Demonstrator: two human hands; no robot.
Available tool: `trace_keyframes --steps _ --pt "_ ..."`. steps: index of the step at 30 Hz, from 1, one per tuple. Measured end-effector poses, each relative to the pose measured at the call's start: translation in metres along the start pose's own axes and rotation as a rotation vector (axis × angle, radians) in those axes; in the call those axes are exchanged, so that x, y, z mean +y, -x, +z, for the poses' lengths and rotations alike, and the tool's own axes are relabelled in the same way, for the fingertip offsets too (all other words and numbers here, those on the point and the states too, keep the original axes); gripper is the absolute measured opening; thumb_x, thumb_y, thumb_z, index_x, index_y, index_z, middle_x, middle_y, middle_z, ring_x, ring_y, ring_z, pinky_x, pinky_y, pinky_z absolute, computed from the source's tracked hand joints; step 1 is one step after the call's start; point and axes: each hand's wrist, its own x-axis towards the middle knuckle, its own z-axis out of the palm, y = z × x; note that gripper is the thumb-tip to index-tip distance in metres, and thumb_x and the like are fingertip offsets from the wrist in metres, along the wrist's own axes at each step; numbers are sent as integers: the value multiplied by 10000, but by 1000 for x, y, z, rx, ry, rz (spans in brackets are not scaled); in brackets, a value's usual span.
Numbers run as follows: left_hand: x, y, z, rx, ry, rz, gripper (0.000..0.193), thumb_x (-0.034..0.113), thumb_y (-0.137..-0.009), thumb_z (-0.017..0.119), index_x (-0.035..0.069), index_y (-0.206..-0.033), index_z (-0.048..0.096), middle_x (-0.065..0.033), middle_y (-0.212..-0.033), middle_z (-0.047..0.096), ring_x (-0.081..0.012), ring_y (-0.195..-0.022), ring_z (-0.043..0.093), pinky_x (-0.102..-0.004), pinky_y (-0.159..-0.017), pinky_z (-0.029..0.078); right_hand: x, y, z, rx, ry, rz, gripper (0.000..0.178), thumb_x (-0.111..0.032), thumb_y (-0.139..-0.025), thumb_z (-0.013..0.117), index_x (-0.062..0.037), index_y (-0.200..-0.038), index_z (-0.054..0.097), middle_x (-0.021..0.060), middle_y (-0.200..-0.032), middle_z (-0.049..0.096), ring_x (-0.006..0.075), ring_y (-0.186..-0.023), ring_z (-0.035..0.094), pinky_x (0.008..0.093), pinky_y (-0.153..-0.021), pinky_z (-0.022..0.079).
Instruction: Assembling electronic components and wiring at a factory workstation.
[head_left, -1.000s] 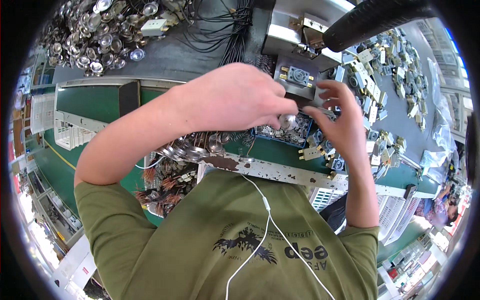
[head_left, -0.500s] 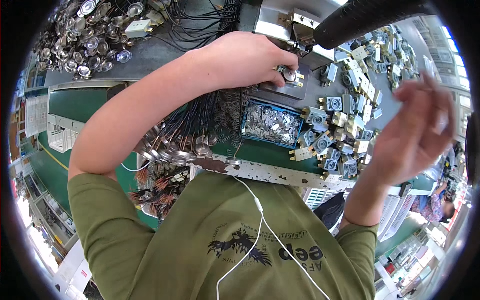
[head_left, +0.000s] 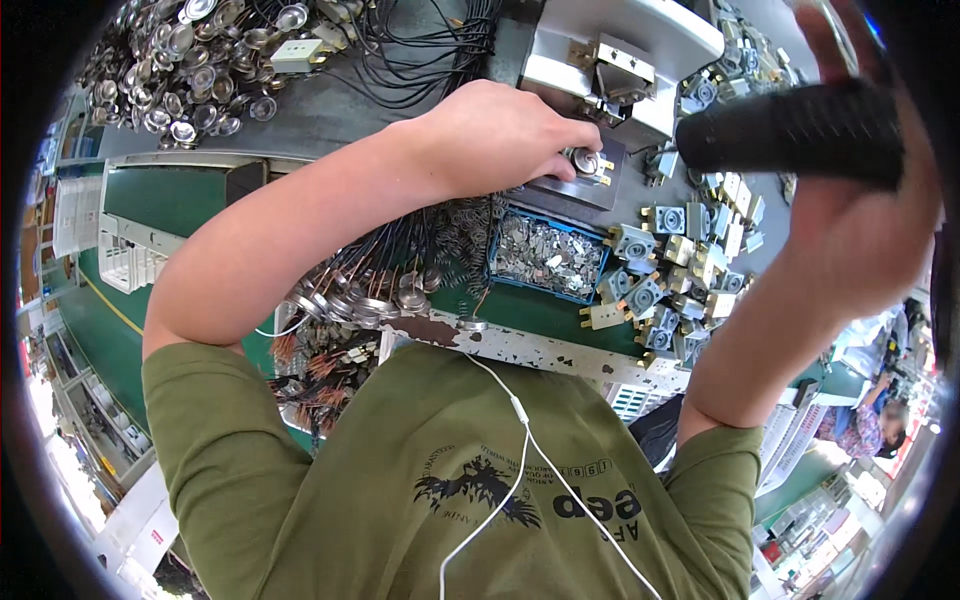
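Note:
My left hand [head_left: 510,140] pinches a small plug-like part [head_left: 588,163] with a round metal face and brass prongs. It holds the part down on a dark metal block [head_left: 565,188], in front of a bench press [head_left: 620,80]. At the upper right my right hand [head_left: 860,230] is raised and blurred, its fingers stretched upward. A black ribbed lever handle [head_left: 790,130] crosses in front of this hand; whether the palm touches it I cannot tell.
A blue tray [head_left: 492,262] of small metal pieces stands near the bench edge. Grey and white pronged plug parts [head_left: 665,260] are heaped to its right. Metal discs [head_left: 185,75] pile up at the far left, near black cables [head_left: 400,60]. More wired discs [head_left: 350,300] lie under my left forearm.
The lever handle has swung right and down, uncovering more of the press. My right hand has moved up to the handle. My left hand still pinches the part on the block.

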Motion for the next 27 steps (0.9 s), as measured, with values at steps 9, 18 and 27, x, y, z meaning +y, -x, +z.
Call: trace_keyframes --steps 9,18,27 --pt "3 -3 6 -6 -3 26 185 271 -950 659 111 -1030 609 -105 -803 720 -332 -823 722 -468 -684 562 29 -5 -13 -190 -252 -145 194 -40 -947 644 132 -1033 617 164 -717 640 225 -623 601 379 -631 520" --pt "2 0 0 -44 -33 19 326 299 -940 669 186 -1235 587 -75 -853 716 -301 -848 721 -434 -679 558 50 9 10 -76 -216 -168 210 -26 -917 756 78 -1020 605 149 -683 651 224 -543 622 342 -547 558" --pt "6 1 -5 -54 0 2 176 215 -920 645 101 -1046 600 -87 -913 754 -331 -930 725 -462 -746 575 48 12 14 -79 -204 -181 240 -4 -903 764 50 -1033 570 141 -686 655 217 -549 630 343 -545 564"
